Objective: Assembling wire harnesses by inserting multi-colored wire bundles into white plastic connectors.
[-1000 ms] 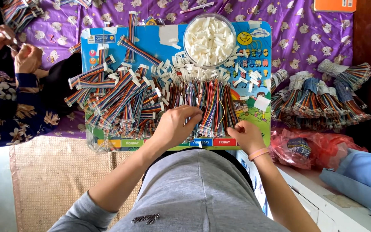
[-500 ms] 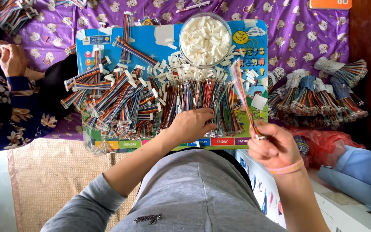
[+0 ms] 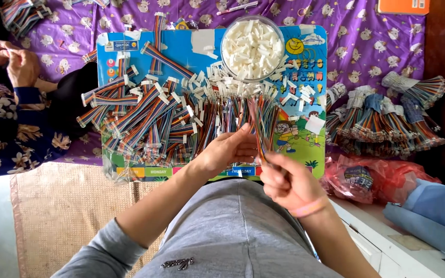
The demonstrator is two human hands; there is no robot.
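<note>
Right hand (image 3: 287,183) pinches a wire strip (image 3: 257,128) between fingertips, left hand (image 3: 227,149) grasping alongside; best kept taut and untwisted.

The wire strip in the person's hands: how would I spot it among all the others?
Start at the bright blue picture board on the purple cloth, with a round bowl of white plastic connectors at its top. Below the bowl, the right hand pinches one rainbow ribbon cable beside the left hand. Unlike its neighbours lying flat, it is lifted, slanting up off the pile.
</note>
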